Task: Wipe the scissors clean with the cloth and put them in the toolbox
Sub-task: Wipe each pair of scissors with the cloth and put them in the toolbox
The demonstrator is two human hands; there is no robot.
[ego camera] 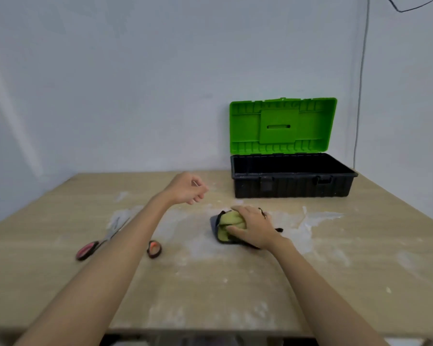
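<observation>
The scissors with red-and-black handles lie open on the table at the left, partly hidden under my left forearm, blades dusted white. My left hand hovers above the table's middle, fingers loosely curled, holding nothing. A bunched yellow-green cloth with dark edging lies right of centre; my right hand grips it from above. The black toolbox stands at the back right with its green lid raised; what shows of its inside is bare.
The wooden table is smeared with white powder around the cloth and scissors. A pale wall stands close behind the toolbox, with a thin cable hanging down it. The table's front edge runs along the bottom of the view.
</observation>
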